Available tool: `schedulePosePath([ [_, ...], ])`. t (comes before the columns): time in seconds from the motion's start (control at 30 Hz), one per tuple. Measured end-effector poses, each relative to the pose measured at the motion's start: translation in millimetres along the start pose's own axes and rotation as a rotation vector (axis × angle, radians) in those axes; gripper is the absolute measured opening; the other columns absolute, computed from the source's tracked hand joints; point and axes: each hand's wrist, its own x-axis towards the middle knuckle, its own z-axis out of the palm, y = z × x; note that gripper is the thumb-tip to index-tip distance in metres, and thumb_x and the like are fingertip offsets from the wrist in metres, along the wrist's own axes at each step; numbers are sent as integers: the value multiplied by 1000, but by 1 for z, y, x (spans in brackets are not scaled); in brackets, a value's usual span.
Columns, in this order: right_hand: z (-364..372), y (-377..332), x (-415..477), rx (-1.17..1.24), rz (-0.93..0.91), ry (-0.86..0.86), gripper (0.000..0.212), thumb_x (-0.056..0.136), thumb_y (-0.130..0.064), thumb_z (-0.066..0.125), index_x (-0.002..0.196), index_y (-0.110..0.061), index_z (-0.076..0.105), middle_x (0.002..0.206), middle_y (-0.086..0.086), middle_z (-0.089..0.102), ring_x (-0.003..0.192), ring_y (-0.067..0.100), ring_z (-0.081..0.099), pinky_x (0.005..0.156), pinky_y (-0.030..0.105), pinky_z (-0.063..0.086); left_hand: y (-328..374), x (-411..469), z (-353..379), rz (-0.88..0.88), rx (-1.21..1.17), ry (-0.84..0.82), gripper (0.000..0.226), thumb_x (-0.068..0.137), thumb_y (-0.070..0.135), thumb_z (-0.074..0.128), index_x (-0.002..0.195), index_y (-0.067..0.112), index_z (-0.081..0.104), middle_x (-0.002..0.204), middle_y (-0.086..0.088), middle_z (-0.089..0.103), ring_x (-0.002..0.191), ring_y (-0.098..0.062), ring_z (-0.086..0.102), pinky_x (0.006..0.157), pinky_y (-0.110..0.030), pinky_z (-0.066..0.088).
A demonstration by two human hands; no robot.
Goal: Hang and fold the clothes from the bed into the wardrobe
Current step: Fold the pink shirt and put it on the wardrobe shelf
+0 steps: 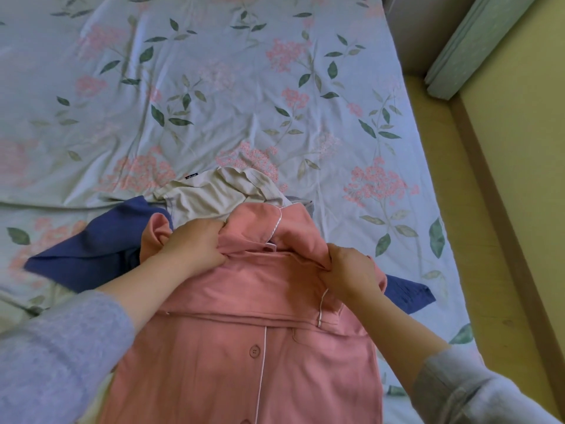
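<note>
Surroundings: floral sheet (244,102), tan surface (519,194), folded mat (477,41).
The pale blue sheet fills the upper left and centre of the frame, printed with pink flower clusters and green leaves and creased in places. The tan surface runs down the right edge; floor or wall, cannot tell. A darker brown strip (486,185) crosses it diagonally. The pale green mat lies slanted in the upper right corner, its layered edges showing.

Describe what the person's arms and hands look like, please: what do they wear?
Both hands are bare: no gloves, rings or watch show on the left hand or the right hand. The left sleeve is a pale lavender, fuzzy knit. The right sleeve is the same pale lavender and ends in a wider, greyer band at the cuff.
</note>
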Motion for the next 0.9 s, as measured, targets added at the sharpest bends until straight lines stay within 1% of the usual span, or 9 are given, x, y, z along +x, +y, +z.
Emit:
schedulePosePath([
  [0.1, -6, -1, -23, 34, -48, 99, 16, 77, -26, 60, 92, -25, 56, 65, -11, 44, 64, 18, 44, 50, 28, 21, 1, -22, -6, 28, -50, 56, 23, 70, 23, 68, 88, 24, 54, 83, 3, 59, 77, -22, 57, 54, -29, 36],
  [0.23, -16, -4, -62, 41, -93, 181, 17, 77, -29, 67, 79, -23, 51, 68, -11, 41, 61, 19, 48, 48, 28, 14, 4, -58, -10, 48, -50, 72, 23, 69, 20, 68, 61, 23, 47, 62, 5, 52, 59, -18, 50, 47, -28, 26],
  [0.4, -15, -6, -118, 25, -117, 233, 26, 76, -38, 75, 80, -21, 57, 74, -7, 52, 59, 16, 48, 51, 29, 17, 7, -112, -1, 92, -25, 138, 28, 72, 24, 68, 59, 25, 44, 61, 7, 49, 63, -20, 52, 49, -29, 23],
  [0.57, -4, -13, -175, 115, -177, 384, 39, 68, -8, 75, 64, -20, 39, 61, -8, 38, 45, 17, 35, 43, 22, 13, 11, -172, 11, 167, -69, 231, 35, 69, 20, 71, 57, 29, 39, 60, 9, 42, 65, -30, 56, 52, -30, 27],
  [0.63, 3, -13, -196, 112, -209, 389, 39, 63, -5, 78, 62, -16, 41, 60, -4, 40, 42, 22, 38, 39, 24, 21, 9, -196, 18, 188, -64, 262, 20, 68, 22, 68, 64, 25, 48, 66, 6, 48, 68, -32, 59, 53, -30, 33],
  [0.7, 16, -11, -220, 77, -255, 353, 41, 60, -7, 82, 63, -14, 41, 61, 1, 44, 41, 27, 41, 37, 30, 27, 6, -221, 34, 218, -44, 270, 14, 66, 21, 68, 78, 20, 60, 80, -2, 62, 75, -32, 63, 58, -31, 42],
  [0.8, 47, -2, -254, 1, -316, 249, 34, 66, -16, 80, 72, -15, 47, 72, 3, 51, 47, 33, 48, 38, 35, 35, -9, -264, 75, 180, -27, 118, 44, 64, 27, 78, 104, 15, 62, 107, -7, 67, 97, -32, 65, 77, -37, 53],
  [0.87, 70, 5, -282, -21, -255, 68, 28, 76, -27, 72, 99, -17, 59, 93, 2, 59, 72, 35, 61, 58, 41, 48, -18, -291, 104, 126, 9, -86, 58, 65, 38, 78, 115, 20, 54, 112, 3, 61, 102, -21, 60, 81, -30, 49],
  [0.9, 84, 10, -299, -24, -186, -112, 47, 78, -32, 69, 122, -21, 56, 108, 2, 61, 91, 33, 63, 73, 39, 49, -21, -306, 121, 89, -7, -211, 54, 67, 39, 77, 112, 22, 51, 107, 6, 60, 95, -16, 59, 76, -27, 47],
])
